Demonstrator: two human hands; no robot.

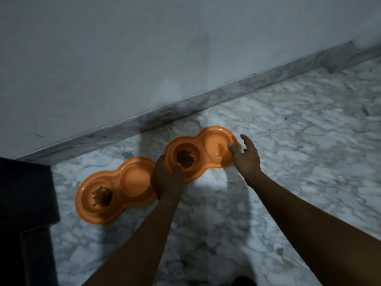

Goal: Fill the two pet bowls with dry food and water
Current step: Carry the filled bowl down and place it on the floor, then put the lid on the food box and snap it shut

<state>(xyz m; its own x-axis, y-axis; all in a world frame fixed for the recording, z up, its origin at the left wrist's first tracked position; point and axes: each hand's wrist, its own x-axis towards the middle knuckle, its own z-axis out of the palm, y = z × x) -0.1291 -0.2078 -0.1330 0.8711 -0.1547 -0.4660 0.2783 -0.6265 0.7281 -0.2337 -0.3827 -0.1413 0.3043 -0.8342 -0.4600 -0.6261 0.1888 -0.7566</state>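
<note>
Spill risk: the water [216, 153] lies shallow in the well of the far bowl [203, 151] at the end under the right hand [246, 159]; lifting one end before the other, or a jerk, would likely slop it over the rim onto the marble floor [288, 141]
Scatter risk: the kibble [185, 158] is heaped loose in the other well, beside the left thumb; the same tilt could roll pieces into the water or out of the bowl
Knock risk: the far bowl's left end meets the near bowl [118, 187] under the left hand [167, 180]; a push along the skirting [206, 98] could shove the near bowl and shake its own kibble heap [102, 196]
Doubt: the near bowl's second well looks dry to me, but the light is dim, so I cannot swear no water is in it
Left fingers [160, 158]: curled over the far bowl's left end, thumb on the rim by the kibble well; holding the bowl
Right fingers [245, 138]: spread wide and off the bowl; only the thumb touches the rim at the water end
Far bowl: flat on the floor, just out from the skirting, between the two hands
Near bowl: on the floor, farther out from the skirting, no fingers on it
</note>
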